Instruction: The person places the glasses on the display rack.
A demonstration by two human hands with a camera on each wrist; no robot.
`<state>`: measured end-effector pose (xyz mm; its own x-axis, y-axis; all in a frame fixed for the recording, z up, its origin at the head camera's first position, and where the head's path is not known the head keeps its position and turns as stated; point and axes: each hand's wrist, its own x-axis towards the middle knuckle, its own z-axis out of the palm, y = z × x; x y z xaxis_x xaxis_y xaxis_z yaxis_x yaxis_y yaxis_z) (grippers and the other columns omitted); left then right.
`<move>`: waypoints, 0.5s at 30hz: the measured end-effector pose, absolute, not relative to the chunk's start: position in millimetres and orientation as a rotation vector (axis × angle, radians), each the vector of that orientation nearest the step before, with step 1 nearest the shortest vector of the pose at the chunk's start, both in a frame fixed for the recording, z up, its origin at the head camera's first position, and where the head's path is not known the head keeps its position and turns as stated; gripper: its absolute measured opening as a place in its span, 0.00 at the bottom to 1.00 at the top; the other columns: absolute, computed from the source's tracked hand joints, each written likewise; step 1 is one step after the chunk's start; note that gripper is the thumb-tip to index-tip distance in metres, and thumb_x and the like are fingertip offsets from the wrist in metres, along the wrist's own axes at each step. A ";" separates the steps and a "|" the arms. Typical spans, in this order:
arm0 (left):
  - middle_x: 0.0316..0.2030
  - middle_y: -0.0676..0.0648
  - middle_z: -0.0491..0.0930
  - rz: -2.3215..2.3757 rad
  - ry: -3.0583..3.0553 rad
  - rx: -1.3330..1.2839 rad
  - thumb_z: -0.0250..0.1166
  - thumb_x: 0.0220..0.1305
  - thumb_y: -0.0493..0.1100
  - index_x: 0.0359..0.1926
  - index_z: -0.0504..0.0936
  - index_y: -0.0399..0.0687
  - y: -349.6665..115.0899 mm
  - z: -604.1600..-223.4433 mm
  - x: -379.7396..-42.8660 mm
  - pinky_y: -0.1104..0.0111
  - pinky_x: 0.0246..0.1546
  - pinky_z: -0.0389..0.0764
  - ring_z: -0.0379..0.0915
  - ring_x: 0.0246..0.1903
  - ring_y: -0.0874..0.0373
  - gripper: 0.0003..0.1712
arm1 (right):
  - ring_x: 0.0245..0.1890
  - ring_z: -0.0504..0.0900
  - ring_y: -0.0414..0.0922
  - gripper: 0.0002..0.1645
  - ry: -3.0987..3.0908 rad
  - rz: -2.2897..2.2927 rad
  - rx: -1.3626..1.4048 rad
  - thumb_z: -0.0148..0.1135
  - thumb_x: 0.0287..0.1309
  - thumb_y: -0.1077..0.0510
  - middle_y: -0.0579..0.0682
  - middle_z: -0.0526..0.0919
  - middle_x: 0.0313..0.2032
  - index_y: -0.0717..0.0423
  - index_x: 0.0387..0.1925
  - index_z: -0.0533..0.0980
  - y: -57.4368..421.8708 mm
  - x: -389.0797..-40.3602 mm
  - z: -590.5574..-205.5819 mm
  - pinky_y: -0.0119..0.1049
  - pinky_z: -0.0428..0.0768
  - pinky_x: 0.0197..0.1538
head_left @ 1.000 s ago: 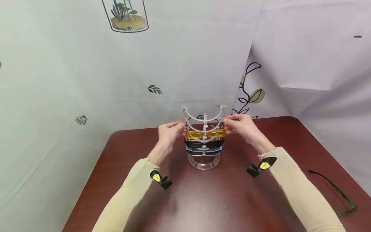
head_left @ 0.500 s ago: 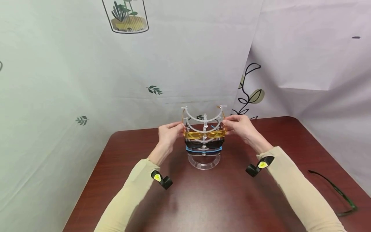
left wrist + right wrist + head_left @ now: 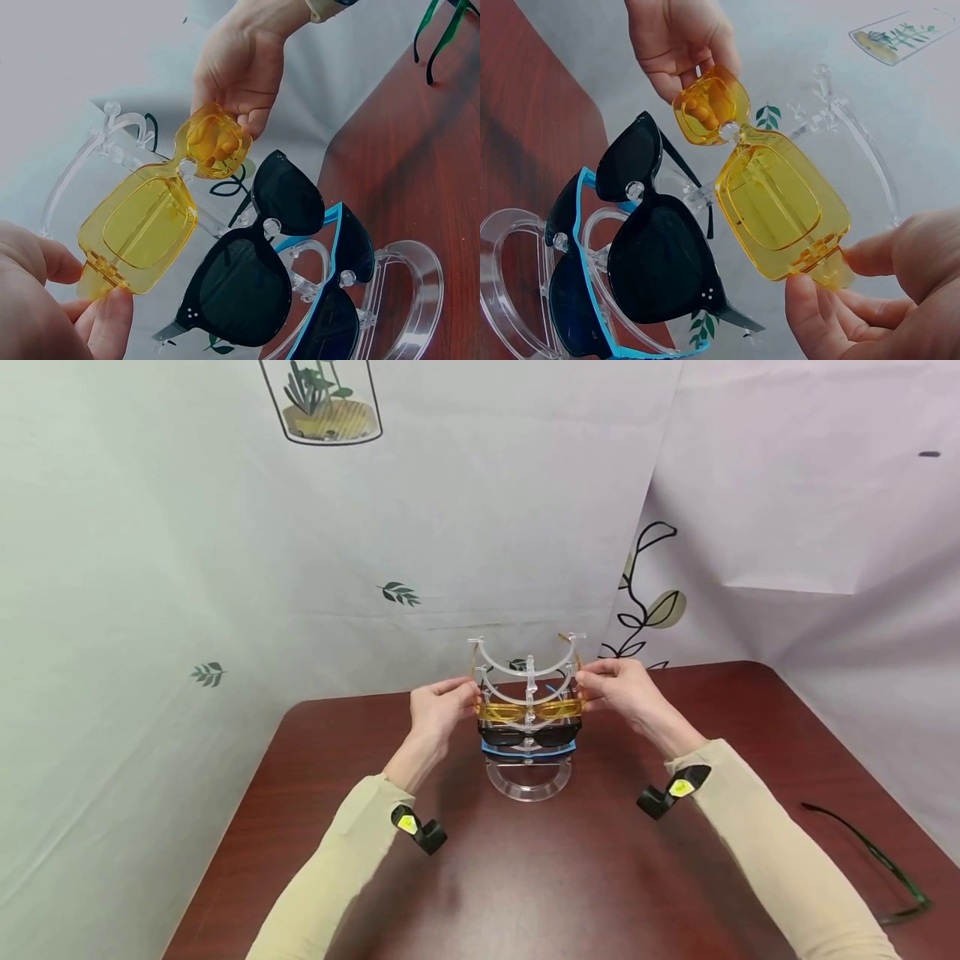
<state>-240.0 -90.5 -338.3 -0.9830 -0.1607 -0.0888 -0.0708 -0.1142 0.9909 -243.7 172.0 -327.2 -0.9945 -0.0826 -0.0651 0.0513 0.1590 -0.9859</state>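
Note:
Yellow see-through sunglasses (image 3: 501,712) sit across a clear display stand (image 3: 529,791), their bridge at one of its clear nose knobs. My left hand (image 3: 442,706) pinches them by the hinge and temple on the left side. On the other side, my right hand (image 3: 618,685) pinches the matching hinge, as the right wrist view shows with the yellow frame between thumb and fingers. Just below hang black sunglasses (image 3: 238,289), with blue-rimmed sunglasses (image 3: 576,285) under them. The yellow temples reach back along the upper arms of the stand.
Green-and-black glasses (image 3: 892,864) lie on the dark red table (image 3: 517,877) at the right. A pale patterned cloth (image 3: 480,510) hangs behind the table and along its sides. The stand's top curved arm (image 3: 491,658) holds no glasses front.
The yellow sunglasses have come slightly down and leveled out on the stand. My right hand has shifted a little to the left; my left hand has barely moved.

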 end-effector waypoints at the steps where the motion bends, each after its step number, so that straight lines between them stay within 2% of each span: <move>1: 0.35 0.35 0.85 -2.289 -2.050 0.267 0.65 0.62 0.30 0.47 0.84 0.28 -90.5 -338.7 -239.9 0.68 0.34 0.87 0.84 0.31 0.52 0.13 | 0.30 0.82 0.38 0.23 2.311 -1.975 -0.029 0.59 0.69 0.64 0.53 0.82 0.34 0.80 0.57 0.70 172.1 -243.5 -327.7 0.33 0.87 0.36; 6: 0.34 0.38 0.85 -2.305 -2.048 0.265 0.66 0.65 0.33 0.50 0.83 0.27 -91.9 -343.4 -239.5 0.66 0.35 0.87 0.83 0.30 0.55 0.15 | 0.30 0.83 0.39 0.24 2.342 -1.957 -0.019 0.60 0.69 0.62 0.60 0.82 0.40 0.80 0.57 0.70 174.1 -241.0 -330.9 0.37 0.88 0.41; 11: 0.35 0.40 0.86 -2.321 -2.021 0.319 0.65 0.69 0.39 0.53 0.81 0.26 -97.9 -348.9 -237.0 0.64 0.38 0.87 0.83 0.30 0.56 0.19 | 0.34 0.84 0.41 0.26 2.389 -1.924 0.012 0.60 0.70 0.58 0.68 0.81 0.47 0.78 0.57 0.71 180.3 -237.1 -331.5 0.38 0.87 0.44; 15: 0.33 0.40 0.86 -2.341 -1.972 0.326 0.64 0.70 0.40 0.53 0.80 0.26 -101.8 -349.8 -235.7 0.69 0.31 0.86 0.83 0.28 0.58 0.19 | 0.40 0.85 0.46 0.27 2.428 -1.922 0.017 0.60 0.71 0.57 0.71 0.78 0.52 0.76 0.58 0.71 186.3 -233.7 -326.9 0.39 0.86 0.47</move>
<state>-235.7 -101.8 -349.8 -0.9755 -0.1842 -0.1201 -0.0871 -0.1780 0.9802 -233.7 186.3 -326.9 -0.9989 -0.0192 -0.0424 0.0368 0.2298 -0.9726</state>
